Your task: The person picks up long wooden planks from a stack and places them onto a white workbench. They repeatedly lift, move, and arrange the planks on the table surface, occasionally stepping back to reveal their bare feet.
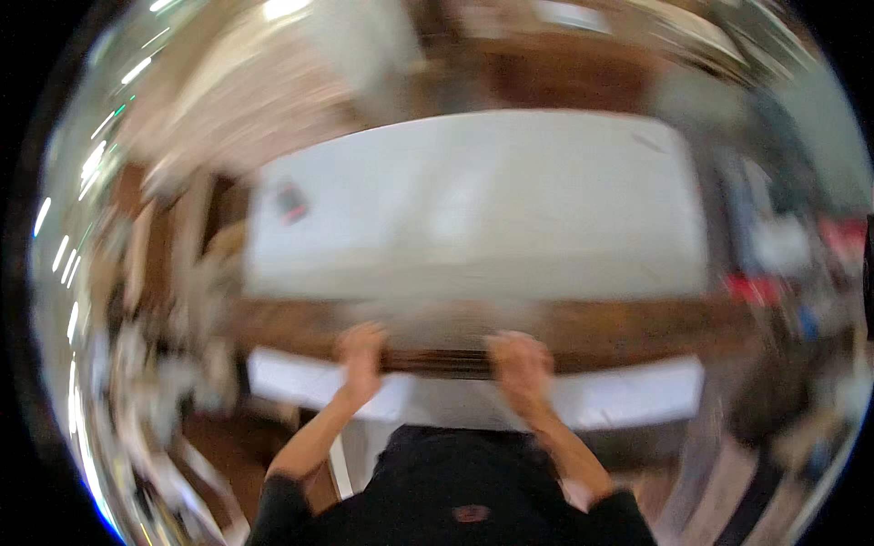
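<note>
1. Brown wooden board [437,361], long and flat, is held level at its near edge, below a wide white tabletop [473,209].
2. Left hand [360,353] and right hand [519,362] are clamped on it, set apart, seemingly for balance.

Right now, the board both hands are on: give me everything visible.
The board is a long, dark brown, wood-looking panel, blurred by motion. It lies roughly level across the view, in front of a big white table. The left hand and right hand each curl over its near edge, set apart. Finer detail is unreadable.
</note>
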Motion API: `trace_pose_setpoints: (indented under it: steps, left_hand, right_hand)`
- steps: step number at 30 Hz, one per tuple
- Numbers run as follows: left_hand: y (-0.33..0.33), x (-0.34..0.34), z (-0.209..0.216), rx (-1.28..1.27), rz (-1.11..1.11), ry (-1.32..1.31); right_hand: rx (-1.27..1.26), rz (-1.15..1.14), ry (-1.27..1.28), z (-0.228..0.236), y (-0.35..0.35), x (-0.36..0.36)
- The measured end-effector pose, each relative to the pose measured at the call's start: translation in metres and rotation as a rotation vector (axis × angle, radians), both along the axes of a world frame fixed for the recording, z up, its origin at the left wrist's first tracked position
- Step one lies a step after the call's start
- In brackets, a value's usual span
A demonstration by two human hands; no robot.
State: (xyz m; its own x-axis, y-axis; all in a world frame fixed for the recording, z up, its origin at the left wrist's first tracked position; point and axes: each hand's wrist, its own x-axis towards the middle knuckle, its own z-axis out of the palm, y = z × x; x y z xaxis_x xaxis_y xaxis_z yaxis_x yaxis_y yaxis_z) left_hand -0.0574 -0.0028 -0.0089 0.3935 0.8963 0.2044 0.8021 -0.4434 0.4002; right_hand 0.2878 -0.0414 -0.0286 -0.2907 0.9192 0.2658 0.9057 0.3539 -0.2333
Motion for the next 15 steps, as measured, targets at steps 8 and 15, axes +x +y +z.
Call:
trace_pose_setpoints:
  steps: [8, 15]
  left_hand:
    - [-0.020, -0.001, 0.003, 0.031, -0.015, 0.005]
    - [-0.003, 0.000, 0.014, -0.104, -0.031, 0.014]
  right_hand:
    - [0.038, 0.008, -0.009, 0.004, -0.008, 0.004]
    - [0.014, 0.014, -0.098, 0.014, 0.015, 0.008]
